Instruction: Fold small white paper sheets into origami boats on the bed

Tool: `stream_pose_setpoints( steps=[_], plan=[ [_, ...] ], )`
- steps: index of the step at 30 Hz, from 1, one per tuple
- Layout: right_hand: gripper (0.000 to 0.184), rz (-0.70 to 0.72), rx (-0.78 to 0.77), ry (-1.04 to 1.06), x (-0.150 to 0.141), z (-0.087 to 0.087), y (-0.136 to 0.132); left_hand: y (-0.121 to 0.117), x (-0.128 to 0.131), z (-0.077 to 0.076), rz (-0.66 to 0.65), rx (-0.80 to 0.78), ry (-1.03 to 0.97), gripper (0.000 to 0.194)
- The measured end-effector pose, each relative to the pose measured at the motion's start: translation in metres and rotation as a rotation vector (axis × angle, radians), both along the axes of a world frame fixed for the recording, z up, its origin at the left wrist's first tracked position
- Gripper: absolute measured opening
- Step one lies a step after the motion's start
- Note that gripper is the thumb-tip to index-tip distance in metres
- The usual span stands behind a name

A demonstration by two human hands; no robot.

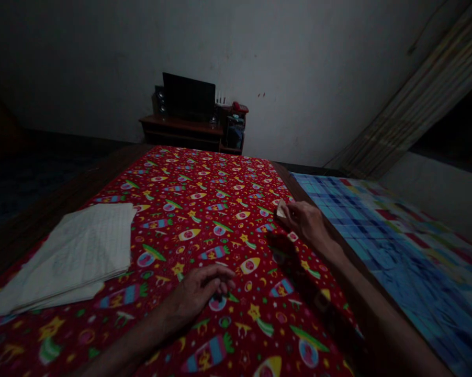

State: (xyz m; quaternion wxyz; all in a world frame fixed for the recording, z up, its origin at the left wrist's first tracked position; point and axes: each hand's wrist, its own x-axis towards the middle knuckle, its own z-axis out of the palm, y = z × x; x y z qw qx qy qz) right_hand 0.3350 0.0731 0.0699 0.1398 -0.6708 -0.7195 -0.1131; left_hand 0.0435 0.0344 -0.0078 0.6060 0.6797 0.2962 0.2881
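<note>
My left hand [206, 285] hovers over or rests on the red cloth [199, 196] patterned with rockets and stars. Its fingers are loosely bent, and nothing shows in them. Farther off, near the cloth's right edge, my right hand [306, 222] is closed in a pinch. Between its fingertips is a small pale piece of paper [281, 209], which looks folded; the fingers cover part of it. To the left of my hands lies a stack of lined, written-on paper sheets [82, 243], fanned unevenly and apart from both hands.
A dark wooden edge [294, 183] borders the cloth on the right. Beyond it lies a blue checked cloth [361, 235]. Against the far wall, a low desk [181, 125] bears a monitor [189, 97] and a speaker [160, 99]. A curtain [401, 125] hangs at right.
</note>
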Motion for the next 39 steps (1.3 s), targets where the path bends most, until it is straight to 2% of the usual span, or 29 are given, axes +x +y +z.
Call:
stream_pose_setpoints(
  steps=[2,5,7,8,10,14,16,18,20,22,25,27,30,34,39],
  plan=[
    [0.037,0.172,-0.048,0.023,-0.033,-0.014,-0.030,0.001,-0.001,0.000,-0.004,0.007,0.019,0.030],
    [0.027,0.385,-0.128,0.048,-0.084,-0.052,-0.077,0.001,-0.001,-0.005,0.000,0.030,0.029,0.030],
    [0.025,0.506,-0.143,0.070,-0.108,-0.077,-0.102,0.001,-0.001,-0.009,0.009,0.047,0.026,0.030],
    [0.023,0.541,-0.160,0.098,-0.115,-0.087,-0.110,0.001,-0.001,-0.010,0.018,0.050,0.031,0.031],
    [0.019,0.497,-0.171,0.129,-0.122,-0.098,-0.119,0.003,-0.004,-0.008,0.045,0.064,0.062,0.031],
    [0.020,0.436,-0.169,0.141,-0.121,-0.093,-0.121,0.014,-0.030,0.014,0.117,0.187,0.220,0.033],
    [0.022,0.435,-0.183,0.143,-0.121,-0.088,-0.120,0.023,-0.057,0.025,0.213,0.402,0.339,0.035],
    [0.023,0.440,-0.187,0.146,-0.121,-0.086,-0.119,0.032,-0.093,0.029,0.313,0.665,0.464,0.036],
    [0.025,0.453,-0.174,0.147,-0.122,-0.088,-0.118,0.038,-0.131,0.024,0.367,0.867,0.587,0.036],
    [0.026,0.465,-0.151,0.150,-0.122,-0.091,-0.118,0.040,-0.165,0.012,0.413,1.011,0.695,0.038],
    [0.026,0.471,-0.132,0.162,-0.122,-0.094,-0.117,0.033,-0.200,-0.005,0.461,1.055,0.854,0.049],
    [0.025,0.481,-0.126,0.179,-0.121,-0.094,-0.117,0.028,-0.210,-0.011,0.450,1.024,0.927,0.054],
    [0.027,0.497,-0.105,0.205,-0.120,-0.093,-0.117,0.025,-0.211,-0.011,0.480,0.993,0.930,0.054],
    [0.028,0.516,-0.119,0.228,-0.120,-0.091,-0.115,0.031,-0.209,-0.007,0.492,1.000,0.899,0.051],
    [0.029,0.511,-0.103,0.199,-0.119,-0.091,-0.115,0.040,-0.209,-0.011,0.444,1.073,0.962,0.048]
  ],
)
